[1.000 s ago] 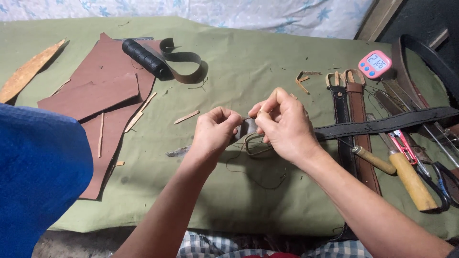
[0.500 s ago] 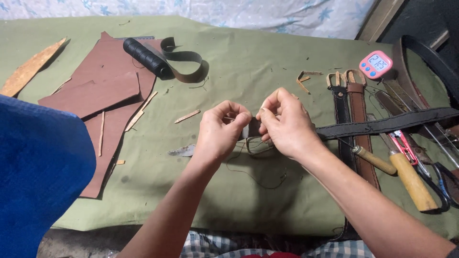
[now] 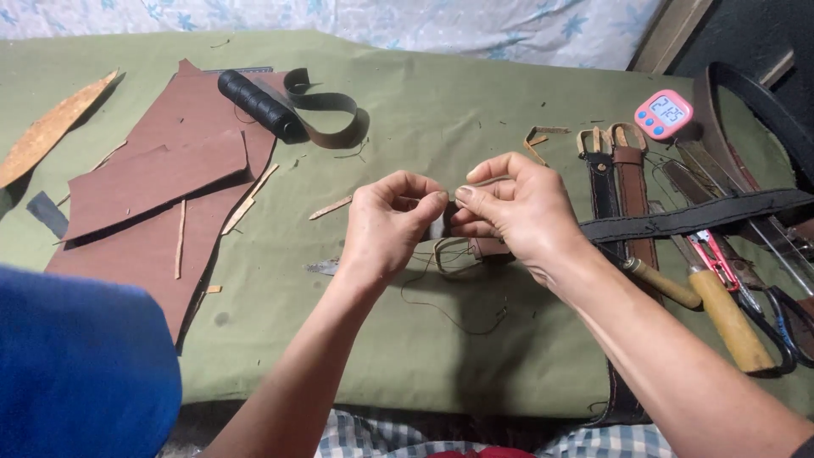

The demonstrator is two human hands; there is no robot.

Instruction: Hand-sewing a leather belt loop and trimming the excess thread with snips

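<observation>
Over the middle of the olive-green cloth-covered table point(image 3: 407, 119), both my hands are bunched up fingertip to fingertip. My left hand point(image 3: 392, 222) is curled nearly closed, thumb and forefinger pinched on something tiny at the end of the long black leather belt strap point(image 3: 695, 215) — honestly can't tell if it's a needle or just thread, it's hidden between my fingers. My right hand point(image 3: 519, 210) is curled the same way, pinching the strap end from the other side, with the strap running off to the right under my wrist. Just below my fingers sits a metal belt buckle point(image 3: 462, 253), and a thin dark thread point(image 3: 449, 315) trails down from it in a loose loop on the cloth.

Off to the left are flat brown leather sheets point(image 3: 161, 182) with thin offcut strips lying around them. Near the top there's a black spool of thread point(image 3: 257, 103) touching a curled dark leather strip point(image 3: 331, 119). On the right: a pink digital timer point(image 3: 663, 114), two buckled belt straps point(image 3: 619, 170) side by side, and a wooden-handled tool point(image 3: 729, 322) next to red-handled snips point(image 3: 716, 261).
</observation>
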